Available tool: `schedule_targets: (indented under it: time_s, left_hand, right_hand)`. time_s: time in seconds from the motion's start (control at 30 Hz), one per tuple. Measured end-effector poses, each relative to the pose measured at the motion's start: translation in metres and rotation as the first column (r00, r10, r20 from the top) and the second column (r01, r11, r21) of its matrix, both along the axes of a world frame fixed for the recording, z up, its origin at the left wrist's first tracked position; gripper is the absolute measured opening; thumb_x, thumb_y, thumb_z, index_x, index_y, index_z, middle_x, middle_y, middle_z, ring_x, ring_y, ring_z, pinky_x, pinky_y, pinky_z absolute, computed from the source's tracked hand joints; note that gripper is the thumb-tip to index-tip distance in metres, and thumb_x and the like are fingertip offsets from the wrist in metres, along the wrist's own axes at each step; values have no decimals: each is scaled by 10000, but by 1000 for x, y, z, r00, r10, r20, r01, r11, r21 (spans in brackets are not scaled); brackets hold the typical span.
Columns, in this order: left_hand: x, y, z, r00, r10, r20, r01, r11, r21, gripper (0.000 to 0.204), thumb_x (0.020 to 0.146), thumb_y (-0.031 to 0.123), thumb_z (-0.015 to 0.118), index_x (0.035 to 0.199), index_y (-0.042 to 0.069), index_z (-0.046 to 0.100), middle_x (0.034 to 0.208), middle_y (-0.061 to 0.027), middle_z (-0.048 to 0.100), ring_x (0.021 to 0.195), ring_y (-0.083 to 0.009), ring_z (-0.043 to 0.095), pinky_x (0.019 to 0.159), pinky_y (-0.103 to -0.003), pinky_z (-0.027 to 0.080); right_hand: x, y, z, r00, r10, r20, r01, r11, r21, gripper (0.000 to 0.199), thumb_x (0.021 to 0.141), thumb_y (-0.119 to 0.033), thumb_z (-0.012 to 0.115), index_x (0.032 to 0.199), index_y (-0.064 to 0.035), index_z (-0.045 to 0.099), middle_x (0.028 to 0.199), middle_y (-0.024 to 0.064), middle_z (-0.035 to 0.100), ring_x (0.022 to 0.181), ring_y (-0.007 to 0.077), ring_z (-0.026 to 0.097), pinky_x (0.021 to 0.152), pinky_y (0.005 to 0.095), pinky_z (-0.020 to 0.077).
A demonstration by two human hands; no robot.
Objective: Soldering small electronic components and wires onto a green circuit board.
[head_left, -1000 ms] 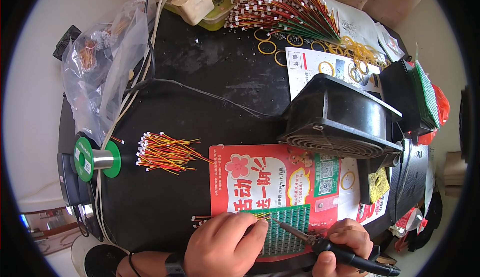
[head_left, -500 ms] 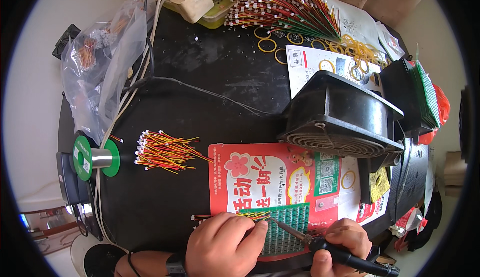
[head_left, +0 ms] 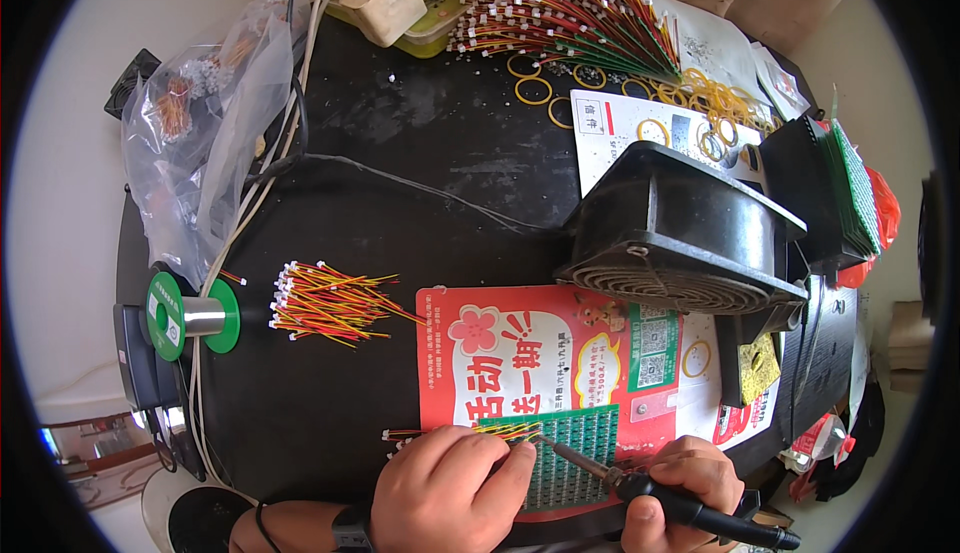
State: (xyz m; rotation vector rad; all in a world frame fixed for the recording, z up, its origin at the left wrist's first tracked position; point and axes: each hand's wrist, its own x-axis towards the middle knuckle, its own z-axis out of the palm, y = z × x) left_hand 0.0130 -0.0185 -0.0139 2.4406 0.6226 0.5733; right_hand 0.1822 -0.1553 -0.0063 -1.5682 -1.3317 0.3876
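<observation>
One fan (head_left: pixel 690 223) is standing beyond the right hand (head_left: pixel 695 478). One board (head_left: pixel 575 463) is lying between both hands, its left part hiding under the left hand (head_left: pixel 450 488). The right hand is gripping one iron (head_left: pixel 640 490), its tip pointing at wires (head_left: pixel 515 430) the left hand is pinching, overlapping beyond counting.

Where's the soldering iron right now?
Head view, lower right: the soldering iron is in the right hand, pointing up-left over the green circuit board toward the wires by the left hand.
</observation>
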Motion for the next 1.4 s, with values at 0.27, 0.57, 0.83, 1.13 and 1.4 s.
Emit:
schedule_targets:
  time_s: [0.27, 0.57, 0.83, 1.13, 1.4]
  left_hand:
    - [1, -1, 0, 1000, 1, -3, -1, 1000, 10, 98, 785, -23, 711, 882, -12, 703, 819, -101, 590, 741, -283, 609, 648, -379, 523]
    - [1, -2, 0, 1000, 14, -11, -14, 1000, 8, 107, 786, -19, 713, 893, -17, 703, 831, -110, 590, 747, -293, 610, 659, -384, 528]
    - [1, -2, 1, 1000, 13, -12, -13, 1000, 5, 111, 791, -17, 708, 901, -23, 703, 844, -116, 598, 767, -300, 618, 680, -390, 534]
    - [-2, 1, -2, 1000, -10, -26, 9, 1000, -23, 126, 793, -23, 693, 918, -18, 684, 854, -118, 601, 761, -302, 614, 696, -385, 528]
    - [-3, 0, 0, 1000, 1, -24, -2, 999, -36, 153, 787, -27, 693, 939, -12, 686, 854, -111, 602, 768, -296, 616, 712, -385, 527]
  right_hand:
    - [0, 1, -2, 1000, -4, 1, 4, 1000, 22, 297, 910, -123, 691, 1068, 67, 526, 701, 177, 606, 531, 239, 566, 509, 346, 464]
    - [-2, -1, -4, 999, -21, -27, 22, 998, 64, 304, 924, -145, 689, 1051, 79, 529, 703, 177, 593, 539, 239, 565, 501, 350, 460]
    - [-1, -2, -3, 999, -44, -17, 45, 997, 58, 313, 929, -156, 691, 1048, 90, 539, 701, 170, 589, 545, 243, 569, 506, 357, 467]
    - [-1, -2, -1, 1000, -27, -11, 27, 1000, 8, 302, 914, -141, 696, 1055, 77, 542, 724, 189, 614, 555, 254, 588, 524, 358, 485]
    - [0, -1, 1, 1000, -5, -6, 5, 1000, 4, 298, 916, -138, 692, 1054, 74, 536, 696, 180, 603, 538, 254, 584, 512, 354, 480]
